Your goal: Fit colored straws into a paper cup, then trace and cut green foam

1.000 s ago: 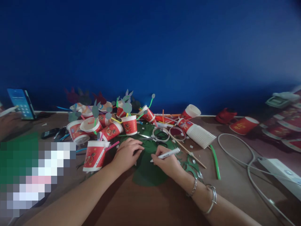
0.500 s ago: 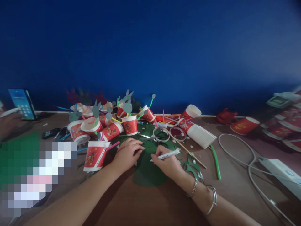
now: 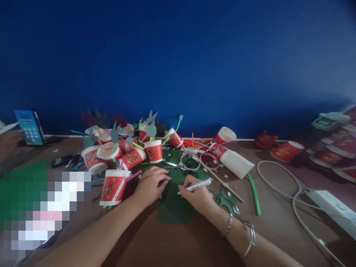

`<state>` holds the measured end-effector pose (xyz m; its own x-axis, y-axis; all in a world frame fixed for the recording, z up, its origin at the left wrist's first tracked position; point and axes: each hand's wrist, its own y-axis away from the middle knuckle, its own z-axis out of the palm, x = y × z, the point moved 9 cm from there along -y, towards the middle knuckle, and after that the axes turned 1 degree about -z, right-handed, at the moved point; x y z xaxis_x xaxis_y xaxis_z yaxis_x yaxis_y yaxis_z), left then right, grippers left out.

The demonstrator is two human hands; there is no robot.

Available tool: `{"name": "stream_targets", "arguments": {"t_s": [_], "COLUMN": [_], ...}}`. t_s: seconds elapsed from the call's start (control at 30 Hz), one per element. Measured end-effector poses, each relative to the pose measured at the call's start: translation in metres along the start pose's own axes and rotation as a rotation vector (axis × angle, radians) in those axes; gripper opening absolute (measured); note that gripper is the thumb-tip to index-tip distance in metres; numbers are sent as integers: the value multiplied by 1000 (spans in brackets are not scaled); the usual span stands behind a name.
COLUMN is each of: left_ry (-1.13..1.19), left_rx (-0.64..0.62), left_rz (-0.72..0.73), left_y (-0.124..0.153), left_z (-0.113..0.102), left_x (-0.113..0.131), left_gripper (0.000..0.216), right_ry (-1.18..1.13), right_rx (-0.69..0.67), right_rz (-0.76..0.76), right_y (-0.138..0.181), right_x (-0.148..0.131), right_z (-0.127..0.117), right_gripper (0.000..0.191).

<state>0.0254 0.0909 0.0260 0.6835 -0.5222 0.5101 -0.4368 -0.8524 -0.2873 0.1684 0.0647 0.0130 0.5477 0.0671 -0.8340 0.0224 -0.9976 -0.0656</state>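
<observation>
My right hand [image 3: 196,194] is closed round a white pen [image 3: 198,185], whose tip rests on a dark green paper sheet [image 3: 174,205] lying on the brown table. My left hand [image 3: 150,183] lies on the same sheet just left of the pen, fingers curled and pressing it down. A red paper cup [image 3: 112,187] with a pink straw stands right beside my left wrist. Green paper cut-outs [image 3: 225,200] lie to the right of my right hand.
Behind my hands are several red cups with coloured straws [image 3: 130,148], tape rings [image 3: 190,162], a stack of white cups [image 3: 236,163] and a green straw [image 3: 254,194]. A white cable [image 3: 289,193] and power strip [image 3: 330,207] lie right. Another person's hand [image 3: 8,142] is by a phone [image 3: 29,127] far left.
The view has tipped slightly, so everything sits a little lower in the picture. My hands and the pen stay on the green sheet almost unmoved.
</observation>
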Motion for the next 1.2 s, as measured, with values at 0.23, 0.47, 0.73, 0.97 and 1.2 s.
{"name": "stream_targets", "arguments": {"t_s": [0.23,0.47,0.73,0.97,1.2], "left_ry": [4,15,16,9,14], "left_rx": [-4,6,4,-7,3], "left_rz": [-8,2,-22,-27,-21], "left_y": [0,0,0,0,0], "left_z": [-1,0,-1,-1,0], "left_x": [0,0,0,1,0], "left_gripper": [17,17,18,19,17], "right_ry": [-35,-82,-398,-272,-154], "right_rx": [-4,-9,-17,-149,-121], "right_rz": [3,24,97,-74,-50], "right_y": [1,-1,-5,1,3], "right_x": [-2,0,8,-14,-7], "right_z": [0,0,3,17,18], "right_gripper": [23,23,26,17,16]}}
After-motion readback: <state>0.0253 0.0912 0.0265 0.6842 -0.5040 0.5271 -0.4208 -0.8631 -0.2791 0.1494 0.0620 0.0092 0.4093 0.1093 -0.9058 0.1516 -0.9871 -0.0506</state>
